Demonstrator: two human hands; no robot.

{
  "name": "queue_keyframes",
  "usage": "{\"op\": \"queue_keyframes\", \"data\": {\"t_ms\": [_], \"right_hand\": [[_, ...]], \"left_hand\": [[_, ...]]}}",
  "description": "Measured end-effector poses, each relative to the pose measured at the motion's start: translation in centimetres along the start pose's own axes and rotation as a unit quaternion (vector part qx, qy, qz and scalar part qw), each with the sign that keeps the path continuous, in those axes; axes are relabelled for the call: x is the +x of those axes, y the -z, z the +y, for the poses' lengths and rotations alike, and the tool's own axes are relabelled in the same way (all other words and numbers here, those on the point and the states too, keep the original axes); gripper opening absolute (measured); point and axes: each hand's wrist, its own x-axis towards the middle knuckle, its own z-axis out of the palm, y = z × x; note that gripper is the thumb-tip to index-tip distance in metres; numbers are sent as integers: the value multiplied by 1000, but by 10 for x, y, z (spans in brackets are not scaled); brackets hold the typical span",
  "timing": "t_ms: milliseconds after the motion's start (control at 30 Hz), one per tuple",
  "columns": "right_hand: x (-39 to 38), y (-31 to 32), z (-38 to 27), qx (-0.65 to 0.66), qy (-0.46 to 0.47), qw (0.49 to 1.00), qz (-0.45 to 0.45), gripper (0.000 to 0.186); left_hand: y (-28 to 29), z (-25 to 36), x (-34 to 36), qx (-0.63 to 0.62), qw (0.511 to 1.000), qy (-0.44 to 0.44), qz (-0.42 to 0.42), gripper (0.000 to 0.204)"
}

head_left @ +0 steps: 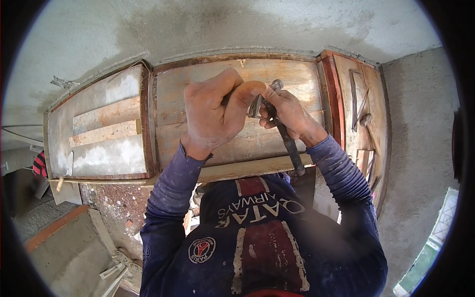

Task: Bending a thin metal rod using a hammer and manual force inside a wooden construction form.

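Observation:
My left hand [215,109] is raised over the middle wooden panel [208,143]. Its fingers are curled inward and thumb and forefinger meet at the tip; what they pinch is hidden. Close beside it, my right hand [294,119] is closed round a hammer [289,146]. The dark handle slants down to the right, and a rounded metal end shows above the thumb. Between the two hands sits a small shiny metal piece [255,106], too small to name.
Two pale boards [106,126] lie on the left panel, with a trowel [69,166] near its front corner. On the right panel rest another hammer [368,126] and a bent dark metal bar [354,96]. Raised wooden ribs [332,99] divide the panels. A plastered wall [237,29] stands behind.

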Motion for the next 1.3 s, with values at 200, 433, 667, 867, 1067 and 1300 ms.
{"op": "queue_keyframes", "data": {"t_ms": [200, 433, 667, 867, 1067, 1300], "right_hand": [[-3, -3, -3, -11, -27, 1000, 1, 60], [-2, 0, -5, -20, -48, 998, -25, 61], [-4, 1, -9, -19, -55, 998, -23, 60], [-3, 1, -6, -17, -46, 999, -17, 61], [-5, -1, -2, -25, -38, 999, 0, 62], [-8, -4, -3, -47, -19, 999, -8, 64]], "left_hand": [[-2, 0, -1, -17, 1000, -19, -3, 42], [-3, -15, -3, -66, 994, -91, -1, 46], [-3, -17, -3, -79, 991, -108, -8, 48], [-2, -16, -2, -81, 991, -111, -12, 48], [-2, -15, -1, -78, 991, -112, -6, 47], [1, -10, 2, -62, 991, -122, 1, 45]]}}
